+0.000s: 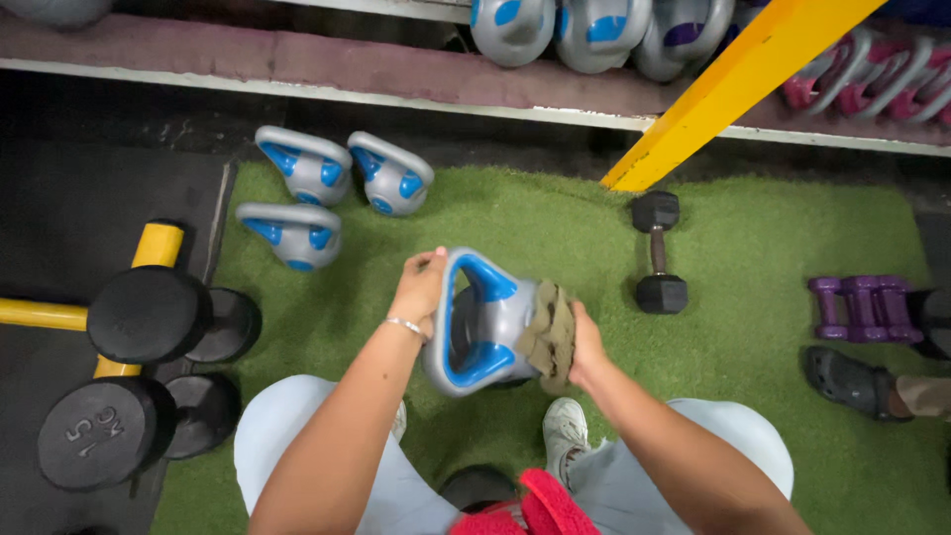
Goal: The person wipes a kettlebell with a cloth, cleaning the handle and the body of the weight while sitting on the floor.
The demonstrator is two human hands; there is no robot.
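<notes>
Fingers of both hands close on a grey-and-blue kettlebell held over green turf.

Left-hand fingers curl tight round the handle end, while the right hand presses a drab folded cloth flat against the bell's rounded side — neither hand is free. The bell lies directly between the two hands, its long axis running away from the person, handle at the far end; the left hand sits nearer that handle. Beyond the left fingers and to their outer side rest three matching kettlebells, with black dumbbells on a yellow rack farther out. Beyond the right fingers stands a small black dumbbell — past it, purple dumbbells and another person's dark sandal.
</notes>
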